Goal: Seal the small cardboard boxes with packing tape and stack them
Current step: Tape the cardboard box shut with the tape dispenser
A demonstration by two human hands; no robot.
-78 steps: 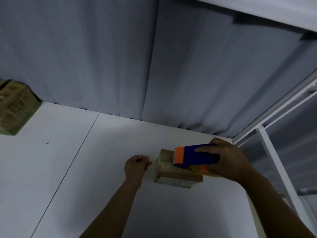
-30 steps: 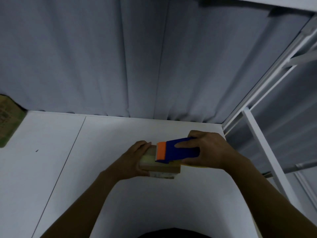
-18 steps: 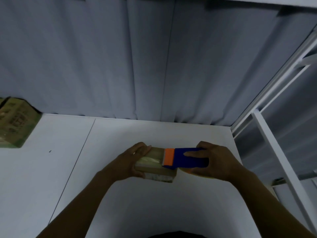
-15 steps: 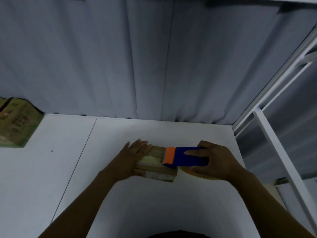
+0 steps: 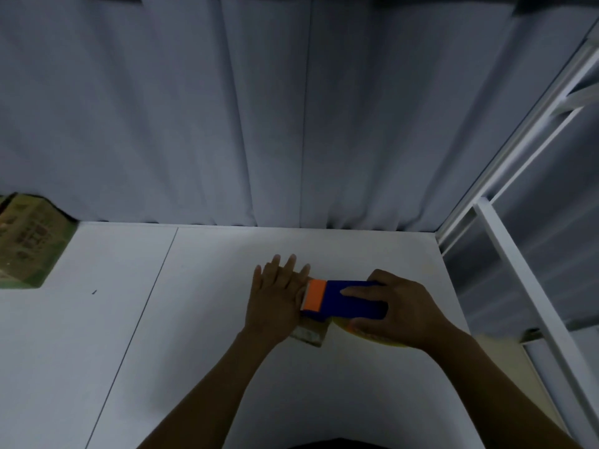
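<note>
Grey curtain in folds behind; white table in front of it, two panels with a seam between; white metal rack at the right edge. Light is dim.

Item 1. Small cardboard box, count in hand: one. It lies on the table near the right end, almost wholly covered by the two hands; only its near lower corner shows. Whether its flaps are taped already cannot be told.

Item 2. Tape dispenser, count: one. Blue body, orange front plate, a yellow roll peeking out beneath. It sits on top of the box, orange end pointing left.

Item 3. Left hand, count: one. Laid flat, fingers spread and extended, palm pressing down on the left part of the box. It grips nothing; it only pins.

Item 4. Right hand, count: one. Wrapped around the dispenser's body, thumb along the top, fingers curled under by the roll.

Item 5. Printed carton, count: one visible, at the far left edge of the table, well apart from the work. No stack of sealed small boxes is in view.

Step in hand, as I judge it: laying tape across the top of the box, with the flat hand holding it steady. The next move would call for a firm, even drag of the dispenser along the seam, then a tilt to cut the tape on the blade, with the left palm bearing down so that the light box does not slide.
</note>
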